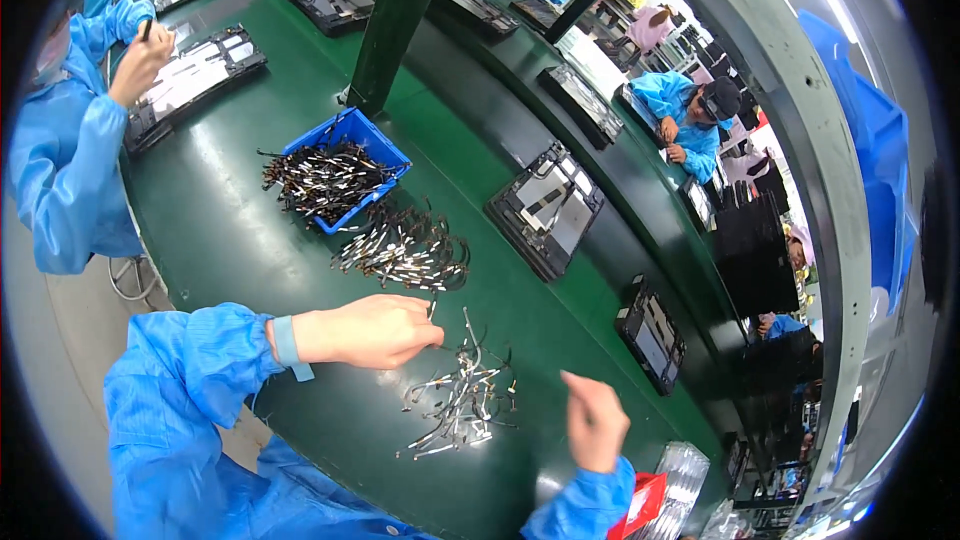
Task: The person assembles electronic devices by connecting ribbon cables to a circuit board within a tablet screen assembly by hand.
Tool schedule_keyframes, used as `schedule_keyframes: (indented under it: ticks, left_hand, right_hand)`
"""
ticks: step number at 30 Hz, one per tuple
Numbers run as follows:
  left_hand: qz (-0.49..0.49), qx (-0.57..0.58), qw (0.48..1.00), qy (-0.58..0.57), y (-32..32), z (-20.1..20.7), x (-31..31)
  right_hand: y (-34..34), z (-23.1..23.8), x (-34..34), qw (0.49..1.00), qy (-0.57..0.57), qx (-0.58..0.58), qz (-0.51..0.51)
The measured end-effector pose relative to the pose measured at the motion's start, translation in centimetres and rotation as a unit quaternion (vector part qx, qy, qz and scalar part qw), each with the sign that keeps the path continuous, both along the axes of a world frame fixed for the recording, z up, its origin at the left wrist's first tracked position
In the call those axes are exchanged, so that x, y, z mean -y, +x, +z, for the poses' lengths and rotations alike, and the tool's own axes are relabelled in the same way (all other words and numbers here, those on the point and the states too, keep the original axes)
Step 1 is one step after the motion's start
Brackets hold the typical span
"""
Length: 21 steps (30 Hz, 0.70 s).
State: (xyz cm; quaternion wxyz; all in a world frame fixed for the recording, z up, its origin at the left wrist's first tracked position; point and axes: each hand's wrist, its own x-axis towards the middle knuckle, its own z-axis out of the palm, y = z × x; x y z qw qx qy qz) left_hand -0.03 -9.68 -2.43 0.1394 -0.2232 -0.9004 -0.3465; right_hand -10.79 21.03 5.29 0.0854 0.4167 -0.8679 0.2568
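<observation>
My left hand [372, 331], a band round its wrist, is closed in a pinch over the green table. A short dark cable [432, 307] sticks up from its fingertips. Just right of it lies a loose, tangled heap of thin black and silver cables [462, 402]. Beyond the heap, my right hand [597, 425] hovers with its fingers drawn together; whether anything is between them is hidden. Farther off, a denser pile of similar cables [405, 248] lies beside a blue bin [388, 143] that overflows with more of them.
A green post [398, 25] rises behind the bin. Opened flat devices [548, 210] lie along the line on the right. A red box [640, 505] and clear plastic trays [682, 480] stand by my right sleeve. At left, a co-worker's hand [143, 62] works over another device.
</observation>
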Motion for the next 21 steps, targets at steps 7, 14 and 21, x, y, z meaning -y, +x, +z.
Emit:
schedule_keyframes:
  ticks: [7,14,21]
  left_hand:
    - [0.085,-0.065,0.994,0.008,0.2,1.9,4.8]
    - [0.034,-0.117,0.99,-0.071,0.6,0.9,4.2]
    - [0.005,-0.062,0.997,-0.036,0.7,-0.3,4.4]
  right_hand:
    - [-2.3,-3.8,13.7,0.945,0.077,-0.055,0.312]
    - [-2.4,-6.4,15.3,0.96,0.019,-0.07,0.27]
    - [-1.4,-6.0,16.6,0.955,0.013,-0.087,0.284]
